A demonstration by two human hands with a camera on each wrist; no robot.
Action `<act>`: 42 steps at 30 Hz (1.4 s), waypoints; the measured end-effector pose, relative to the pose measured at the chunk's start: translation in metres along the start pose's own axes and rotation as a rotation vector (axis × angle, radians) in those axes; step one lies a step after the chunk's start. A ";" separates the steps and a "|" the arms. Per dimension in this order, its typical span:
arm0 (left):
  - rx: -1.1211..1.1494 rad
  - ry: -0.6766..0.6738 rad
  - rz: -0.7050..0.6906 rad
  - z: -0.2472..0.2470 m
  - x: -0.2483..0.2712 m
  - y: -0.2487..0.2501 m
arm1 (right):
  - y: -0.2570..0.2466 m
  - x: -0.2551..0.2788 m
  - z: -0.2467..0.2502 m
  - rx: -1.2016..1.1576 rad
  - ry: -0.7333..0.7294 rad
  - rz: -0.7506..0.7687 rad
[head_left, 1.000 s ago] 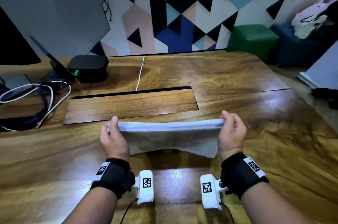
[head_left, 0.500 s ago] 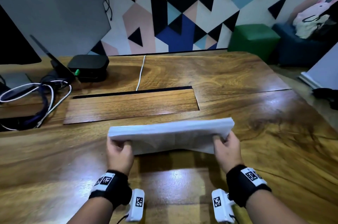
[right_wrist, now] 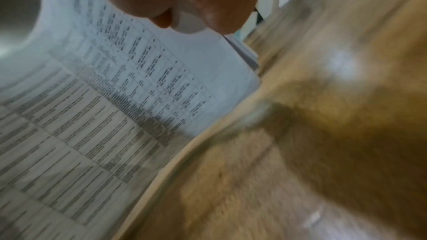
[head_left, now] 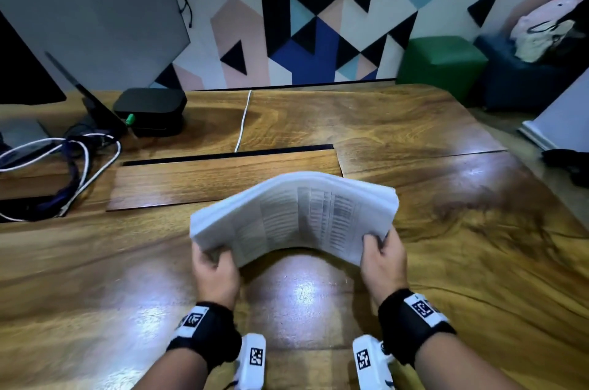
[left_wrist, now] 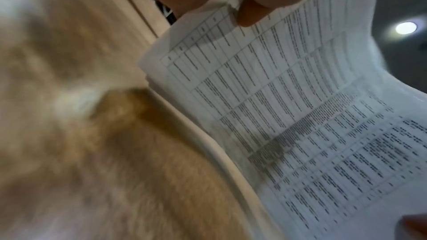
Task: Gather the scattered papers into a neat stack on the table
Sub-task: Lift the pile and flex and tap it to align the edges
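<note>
A stack of white papers (head_left: 296,217) printed with tables arches upward above the wooden table (head_left: 446,246), its printed face toward me. My left hand (head_left: 212,257) grips the stack's near left corner and my right hand (head_left: 379,246) grips its near right corner. In the left wrist view the thumb and fingers (left_wrist: 249,12) pinch the paper stack (left_wrist: 300,116). The right wrist view shows fingers (right_wrist: 208,10) curled on the paper stack (right_wrist: 104,107), with the sheet edges fanned slightly at the corner.
A recessed wooden panel (head_left: 223,179) lies just beyond the papers. A black box (head_left: 149,109), a dark tablet stand (head_left: 89,99) and tangled cables (head_left: 63,172) sit at the back left. A white cable (head_left: 243,118) runs to the panel slot. Green stool (head_left: 443,61) stands beyond the table.
The stack was held by its top edge with the sheets hanging, then tipped flat. Now both hands hold its near corners lower down and the middle bows upward, printed face showing.
</note>
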State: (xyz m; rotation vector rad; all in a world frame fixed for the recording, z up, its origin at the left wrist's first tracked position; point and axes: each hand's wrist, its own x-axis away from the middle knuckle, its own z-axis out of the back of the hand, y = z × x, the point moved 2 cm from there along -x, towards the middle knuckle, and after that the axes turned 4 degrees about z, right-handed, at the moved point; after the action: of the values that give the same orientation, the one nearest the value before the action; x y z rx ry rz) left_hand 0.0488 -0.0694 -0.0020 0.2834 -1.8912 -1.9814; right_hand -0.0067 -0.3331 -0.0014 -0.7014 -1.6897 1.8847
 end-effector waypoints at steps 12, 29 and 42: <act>-0.470 -0.350 -0.612 0.003 -0.037 0.099 | -0.026 -0.028 0.021 0.123 -0.102 0.015; -0.261 -0.012 -0.546 -0.005 -0.016 0.144 | -0.125 -0.030 -0.031 -0.381 -0.250 -0.055; 0.523 -0.658 0.745 -0.017 0.019 0.015 | -0.108 -0.032 -0.017 -0.732 -0.375 -0.408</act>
State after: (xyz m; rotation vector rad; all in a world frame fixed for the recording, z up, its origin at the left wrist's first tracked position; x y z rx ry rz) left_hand 0.0407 -0.0925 0.0143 -0.9199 -2.3809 -1.1151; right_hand 0.0320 -0.3320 0.1061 -0.2087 -2.5689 1.1391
